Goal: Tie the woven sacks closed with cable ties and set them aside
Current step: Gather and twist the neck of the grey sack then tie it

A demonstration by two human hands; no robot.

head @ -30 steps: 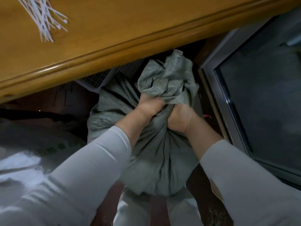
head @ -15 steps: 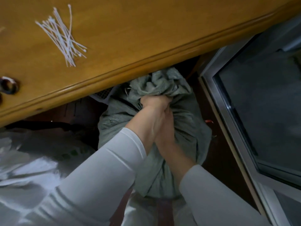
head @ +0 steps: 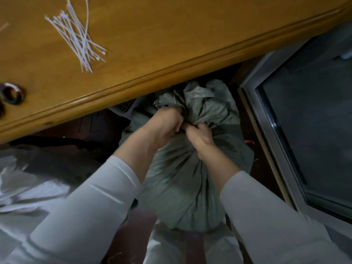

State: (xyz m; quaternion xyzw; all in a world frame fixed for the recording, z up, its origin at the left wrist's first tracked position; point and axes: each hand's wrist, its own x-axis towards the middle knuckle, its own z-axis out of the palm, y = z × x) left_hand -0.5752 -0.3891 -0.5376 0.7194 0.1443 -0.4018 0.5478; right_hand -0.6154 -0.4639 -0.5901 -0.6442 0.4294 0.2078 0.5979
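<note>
A full grey-green woven sack point(head: 182, 191) stands on the floor between my legs, its mouth gathered into a bunched neck under the table edge. My left hand point(head: 163, 126) grips the neck from the left. My right hand point(head: 200, 136) grips it from the right, just below the ruffled top. The two hands touch each other at the neck. A loose pile of white cable ties point(head: 78, 37) lies on the wooden table point(head: 171, 35), far up and left of both hands. No cable tie shows on the sack's neck.
White woven sacks point(head: 28, 187) lie crumpled at the lower left. A metal-framed glass door point(head: 304, 111) stands close on the right. A metal ring point(head: 12, 93) sits near the table's left edge. A white mesh crate point(head: 125, 108) shows behind the sack.
The view has tilted so more of the table and the cable ties show. My hands have shifted on the sack's neck, with the right hand now out from under the left wrist.
</note>
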